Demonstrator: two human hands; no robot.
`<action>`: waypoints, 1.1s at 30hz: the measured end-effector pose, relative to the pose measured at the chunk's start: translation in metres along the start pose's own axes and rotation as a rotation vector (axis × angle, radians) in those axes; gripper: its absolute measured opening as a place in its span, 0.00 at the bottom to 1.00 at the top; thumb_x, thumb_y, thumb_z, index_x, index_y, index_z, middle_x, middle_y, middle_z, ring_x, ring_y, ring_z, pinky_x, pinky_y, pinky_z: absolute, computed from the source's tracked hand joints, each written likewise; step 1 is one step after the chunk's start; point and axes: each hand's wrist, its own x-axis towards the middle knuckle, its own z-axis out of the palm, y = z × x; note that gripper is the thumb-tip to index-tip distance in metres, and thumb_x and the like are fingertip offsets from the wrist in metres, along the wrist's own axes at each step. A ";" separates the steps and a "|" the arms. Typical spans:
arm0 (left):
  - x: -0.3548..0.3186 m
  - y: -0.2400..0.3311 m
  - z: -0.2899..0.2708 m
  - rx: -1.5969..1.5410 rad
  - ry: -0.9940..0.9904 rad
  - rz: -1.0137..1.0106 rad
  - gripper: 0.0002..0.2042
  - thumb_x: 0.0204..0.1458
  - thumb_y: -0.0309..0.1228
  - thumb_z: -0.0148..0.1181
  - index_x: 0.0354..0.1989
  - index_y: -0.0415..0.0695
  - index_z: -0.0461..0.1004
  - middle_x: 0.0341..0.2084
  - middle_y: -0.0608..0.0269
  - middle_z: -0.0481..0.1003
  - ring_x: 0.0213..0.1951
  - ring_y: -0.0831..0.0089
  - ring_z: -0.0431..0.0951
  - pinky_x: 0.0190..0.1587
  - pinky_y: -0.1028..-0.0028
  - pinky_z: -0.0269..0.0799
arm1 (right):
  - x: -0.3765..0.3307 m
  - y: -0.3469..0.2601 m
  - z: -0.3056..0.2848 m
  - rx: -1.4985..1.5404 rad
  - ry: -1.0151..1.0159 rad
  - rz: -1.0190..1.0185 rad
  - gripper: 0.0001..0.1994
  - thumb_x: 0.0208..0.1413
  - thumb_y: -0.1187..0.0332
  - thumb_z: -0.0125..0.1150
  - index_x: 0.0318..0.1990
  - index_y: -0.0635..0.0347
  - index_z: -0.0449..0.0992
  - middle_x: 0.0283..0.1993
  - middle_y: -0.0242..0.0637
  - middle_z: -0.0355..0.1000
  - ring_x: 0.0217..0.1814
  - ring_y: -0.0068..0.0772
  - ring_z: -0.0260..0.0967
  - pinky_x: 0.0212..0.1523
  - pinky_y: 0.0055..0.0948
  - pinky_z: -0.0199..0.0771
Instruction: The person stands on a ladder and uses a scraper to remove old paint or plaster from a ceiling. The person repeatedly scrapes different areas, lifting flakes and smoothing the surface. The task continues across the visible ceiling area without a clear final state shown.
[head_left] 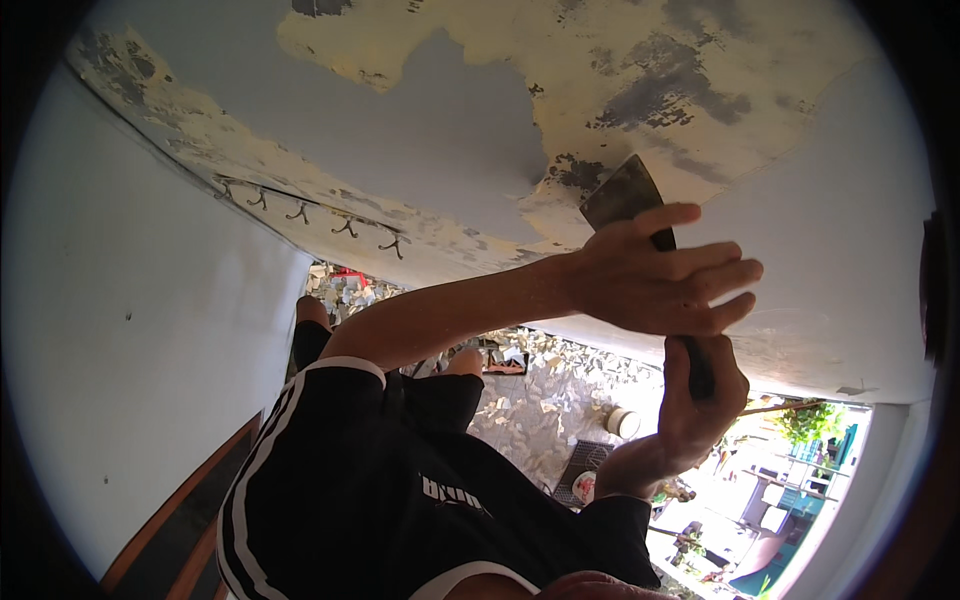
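A wide-bladed scraper [625, 195] meets the wall [450, 130] at the edge of a patch of peeling cream-yellow paint, with grey showing where the coating is gone. My right hand [708, 390] is closed around its dark handle. Above that, my left hand [665, 275] lies across the scraper between blade and handle, its fingers stretched out and spread. The left hand hides the middle of the tool, and its palm contact cannot be made out.
A rail of metal hooks [345, 228] runs along the wall at left. Paint flakes [530, 400] litter the floor, along with a pale bucket [622, 422], a dark crate [582, 468] and a small tray [507, 362]. At lower right, a bright opening shows plants [810, 422].
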 end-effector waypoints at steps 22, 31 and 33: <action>0.002 -0.010 -0.009 -0.005 -0.051 0.004 0.15 0.63 0.39 0.54 0.57 0.59 0.73 0.64 0.79 0.70 0.62 0.81 0.69 0.74 0.56 0.40 | 0.020 -0.011 0.004 -0.031 -0.014 -0.030 0.08 0.52 0.77 0.69 0.40 0.64 0.81 0.29 0.39 0.81 0.28 0.24 0.77 0.31 0.23 0.74; 0.003 -0.007 -0.001 0.023 -0.022 -0.049 0.14 0.63 0.49 0.53 0.50 0.58 0.76 0.59 0.77 0.75 0.62 0.79 0.69 0.73 0.55 0.41 | 0.025 -0.010 -0.001 -0.023 -0.047 -0.026 0.08 0.51 0.79 0.67 0.40 0.63 0.81 0.31 0.40 0.80 0.31 0.27 0.81 0.32 0.26 0.77; -0.010 -0.019 -0.010 0.108 -0.061 -0.151 0.14 0.62 0.50 0.54 0.49 0.59 0.76 0.59 0.74 0.75 0.62 0.77 0.69 0.73 0.54 0.40 | 0.030 -0.024 0.006 -0.095 -0.082 -0.060 0.08 0.51 0.79 0.67 0.39 0.63 0.81 0.30 0.40 0.80 0.30 0.26 0.80 0.31 0.26 0.76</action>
